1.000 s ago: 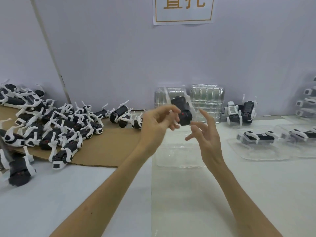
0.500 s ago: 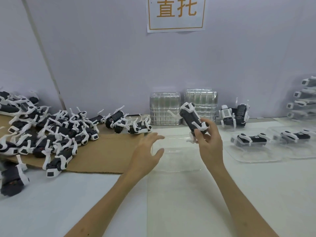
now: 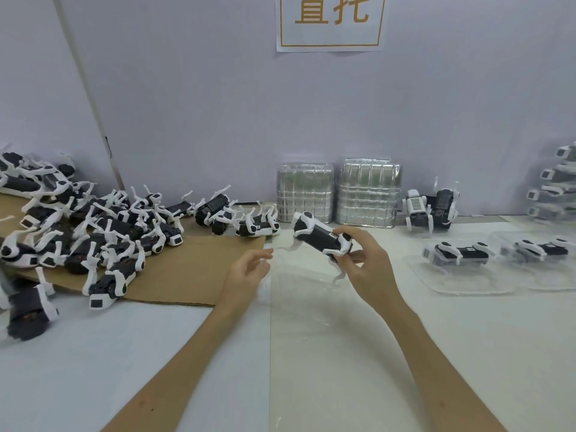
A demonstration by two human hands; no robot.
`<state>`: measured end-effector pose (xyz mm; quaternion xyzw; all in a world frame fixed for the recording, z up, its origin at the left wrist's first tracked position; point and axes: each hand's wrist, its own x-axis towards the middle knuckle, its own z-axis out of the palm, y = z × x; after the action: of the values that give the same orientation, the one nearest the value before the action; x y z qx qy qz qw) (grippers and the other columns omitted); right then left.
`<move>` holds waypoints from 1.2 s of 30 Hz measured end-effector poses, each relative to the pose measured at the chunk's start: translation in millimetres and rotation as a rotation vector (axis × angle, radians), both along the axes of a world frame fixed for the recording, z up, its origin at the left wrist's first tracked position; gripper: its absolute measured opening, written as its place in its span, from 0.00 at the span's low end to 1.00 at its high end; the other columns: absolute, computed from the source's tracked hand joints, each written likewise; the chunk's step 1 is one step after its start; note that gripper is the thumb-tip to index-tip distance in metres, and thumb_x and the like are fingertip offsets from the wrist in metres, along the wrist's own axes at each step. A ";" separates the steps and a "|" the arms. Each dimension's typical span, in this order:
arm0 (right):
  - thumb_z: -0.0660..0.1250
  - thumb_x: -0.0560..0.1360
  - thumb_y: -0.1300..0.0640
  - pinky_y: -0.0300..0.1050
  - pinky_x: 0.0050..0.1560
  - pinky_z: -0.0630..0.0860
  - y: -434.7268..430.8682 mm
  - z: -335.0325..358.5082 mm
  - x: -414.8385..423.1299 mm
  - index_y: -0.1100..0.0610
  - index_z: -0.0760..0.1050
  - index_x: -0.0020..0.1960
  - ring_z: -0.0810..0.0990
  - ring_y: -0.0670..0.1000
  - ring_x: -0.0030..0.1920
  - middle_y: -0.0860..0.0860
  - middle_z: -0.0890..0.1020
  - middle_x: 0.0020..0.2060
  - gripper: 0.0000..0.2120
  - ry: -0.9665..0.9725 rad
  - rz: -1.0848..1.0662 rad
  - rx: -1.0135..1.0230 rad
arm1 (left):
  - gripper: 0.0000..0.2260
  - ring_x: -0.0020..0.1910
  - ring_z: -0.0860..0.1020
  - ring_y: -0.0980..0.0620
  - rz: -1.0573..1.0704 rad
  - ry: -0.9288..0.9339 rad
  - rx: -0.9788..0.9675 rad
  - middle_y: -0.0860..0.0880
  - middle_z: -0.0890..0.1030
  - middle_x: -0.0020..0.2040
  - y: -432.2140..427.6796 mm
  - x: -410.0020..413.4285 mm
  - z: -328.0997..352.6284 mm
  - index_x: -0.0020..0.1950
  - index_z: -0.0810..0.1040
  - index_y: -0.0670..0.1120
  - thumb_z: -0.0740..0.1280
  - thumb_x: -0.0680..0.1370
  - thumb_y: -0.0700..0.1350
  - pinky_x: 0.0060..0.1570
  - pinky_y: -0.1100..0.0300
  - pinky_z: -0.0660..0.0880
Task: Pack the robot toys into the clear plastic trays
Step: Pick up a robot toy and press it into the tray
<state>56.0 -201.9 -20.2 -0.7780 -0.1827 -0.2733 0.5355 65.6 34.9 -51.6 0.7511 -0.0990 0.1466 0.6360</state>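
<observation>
My right hand point(image 3: 366, 263) grips a black-and-white robot toy point(image 3: 318, 235) by its near end, holding it tilted just above an empty clear plastic tray point(image 3: 299, 275) on the table. My left hand point(image 3: 246, 271) hovers at the tray's left edge with fingers spread and nothing in it. To the right, two clear trays point(image 3: 442, 279) each hold a robot toy point(image 3: 458, 252). A heap of loose robot toys point(image 3: 93, 232) lies on brown cardboard point(image 3: 187, 272) at the left.
Two stacks of clear trays point(image 3: 338, 191) lean against the back wall. Two upright robot toys point(image 3: 431, 208) stand beside them. Stacked filled trays point(image 3: 554, 188) sit at the far right. A sign point(image 3: 328, 21) hangs on the wall.
The toy passed from my left hand to my right hand, then came down and tipped flatter over the tray. My left hand dropped to the tray's left edge.
</observation>
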 end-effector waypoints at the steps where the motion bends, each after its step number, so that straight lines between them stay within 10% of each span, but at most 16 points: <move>1: 0.68 0.76 0.67 0.34 0.40 0.78 1.1 -0.6 -0.5 0.44 0.78 0.58 0.85 0.46 0.41 0.40 0.79 0.52 0.20 -0.011 -0.008 -0.030 | 0.08 0.58 0.78 0.60 0.004 0.000 -0.036 0.55 0.81 0.60 -0.7 -0.7 0.2 0.55 0.79 0.48 0.65 0.81 0.36 0.58 0.64 0.74; 8: 0.71 0.75 0.64 0.28 0.47 0.73 2.4 -2.5 -0.9 0.42 0.78 0.58 0.83 0.40 0.45 0.40 0.80 0.52 0.20 0.030 -0.017 -0.103 | 0.14 0.60 0.77 0.63 -0.031 -0.024 -0.044 0.54 0.81 0.61 -0.7 -0.4 0.0 0.65 0.75 0.47 0.63 0.82 0.35 0.54 0.68 0.72; 15: 0.71 0.75 0.64 0.25 0.55 0.67 -1.0 -5.1 3.0 0.48 0.79 0.61 0.79 0.42 0.53 0.42 0.81 0.48 0.18 0.168 -0.001 -0.185 | 0.16 0.67 0.74 0.56 -0.047 -0.013 0.068 0.57 0.79 0.63 1.9 0.5 -2.5 0.40 0.84 0.50 0.62 0.80 0.34 0.64 0.57 0.68; 19: 0.72 0.71 0.67 0.40 0.61 0.71 -0.6 -4.1 2.6 0.50 0.82 0.57 0.79 0.46 0.54 0.41 0.83 0.51 0.19 0.149 -0.035 -0.232 | 0.20 0.66 0.74 0.56 -0.056 -0.021 0.061 0.60 0.79 0.61 0.7 -1.5 -1.8 0.36 0.84 0.55 0.63 0.79 0.35 0.62 0.56 0.68; 28: 0.73 0.71 0.65 0.44 0.62 0.68 -1.1 -3.9 3.3 0.45 0.82 0.52 0.76 0.37 0.53 0.36 0.83 0.51 0.17 0.182 -0.024 -0.265 | 0.10 0.53 0.75 0.59 -0.043 -0.020 0.094 0.67 0.79 0.50 -4.0 -3.2 -5.0 0.59 0.79 0.56 0.62 0.82 0.45 0.50 0.66 0.69; 36: 0.71 0.72 0.64 0.59 0.67 0.66 -0.1 -0.2 -4.4 0.46 0.81 0.51 0.75 0.47 0.56 0.36 0.81 0.46 0.14 0.200 -0.035 -0.285 | 0.13 0.65 0.71 0.65 -0.082 -0.115 0.192 0.60 0.74 0.65 -10.3 -9.8 -4.5 0.59 0.80 0.60 0.59 0.79 0.54 0.56 0.67 0.69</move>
<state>51.6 -202.0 -20.3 -0.8723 -0.1520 -0.1750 0.4306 55.8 24.6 -56.1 0.7944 -0.1796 0.1532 0.5597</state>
